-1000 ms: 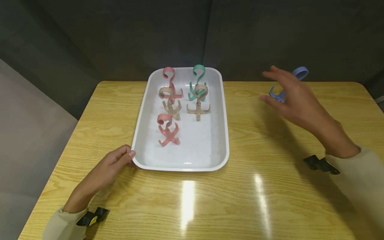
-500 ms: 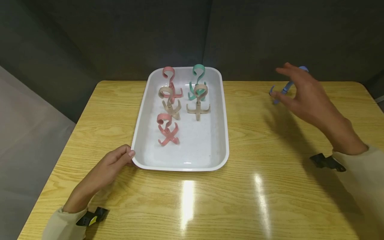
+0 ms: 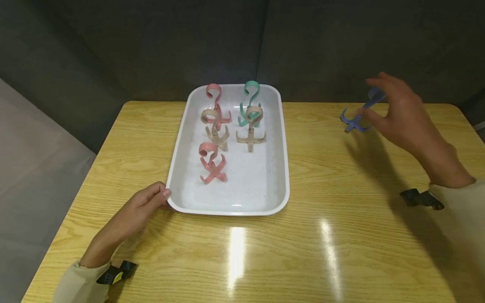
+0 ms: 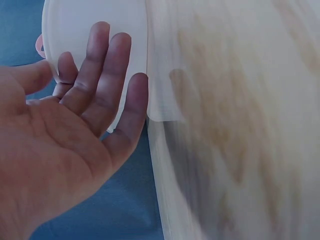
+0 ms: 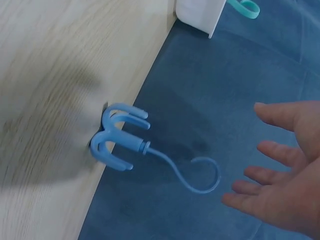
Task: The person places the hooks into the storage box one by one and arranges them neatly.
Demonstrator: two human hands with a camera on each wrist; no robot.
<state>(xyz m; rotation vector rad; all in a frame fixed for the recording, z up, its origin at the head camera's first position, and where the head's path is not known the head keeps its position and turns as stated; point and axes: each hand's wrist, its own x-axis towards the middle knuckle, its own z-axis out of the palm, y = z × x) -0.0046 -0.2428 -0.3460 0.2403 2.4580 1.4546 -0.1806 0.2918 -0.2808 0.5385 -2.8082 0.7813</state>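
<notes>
At the near left corner of the white tray (image 3: 285, 168), my left hand (image 3: 134, 214) pinches the rim, thumb on top; in the left wrist view its other fingers (image 4: 117, 65) stretch out loosely. A blue multi-prong hanging hook (image 3: 355, 123) stands upright on the table's far right edge. Around its curved top, my right hand (image 3: 405, 115) hovers with fingers spread, and the right wrist view shows a gap between that hand (image 5: 285, 172) and the blue hook (image 5: 122, 140). Inside the tray stand similar hooks: two pink (image 3: 213, 170), two beige (image 3: 250, 136) and one green (image 3: 253, 94).
The wooden table (image 3: 322, 261) ends just beyond the tray and the blue hook. A dark curtain (image 3: 322, 46) hangs behind that far edge. Black straps with small devices (image 3: 117, 273) sit on both wrists.
My right hand has moved right and slightly away from me, over the blue hook's top, uncovering its prongs. The left hand and tray stay where they were.
</notes>
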